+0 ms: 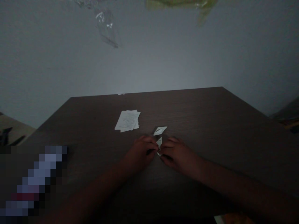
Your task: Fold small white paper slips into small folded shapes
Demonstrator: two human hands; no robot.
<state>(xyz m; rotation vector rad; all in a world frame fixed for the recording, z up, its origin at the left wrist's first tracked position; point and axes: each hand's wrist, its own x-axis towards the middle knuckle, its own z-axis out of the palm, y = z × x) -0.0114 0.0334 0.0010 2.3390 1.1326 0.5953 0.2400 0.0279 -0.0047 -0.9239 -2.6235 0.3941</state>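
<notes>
A slip of paper (159,142) is between the left hand (144,151) and right hand (176,153), a second slip (160,130) just beyond it on the surface (187,112). Farther back — to the left (apart from both slips) — lies a pile of sheets (127,120); behind stands the wall (163,62).

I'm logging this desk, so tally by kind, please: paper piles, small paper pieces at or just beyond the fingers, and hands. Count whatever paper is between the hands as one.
Paper pile: 1
Near paper piece and far paper piece: 2
Left hand and right hand: 2
Total: 5
</notes>
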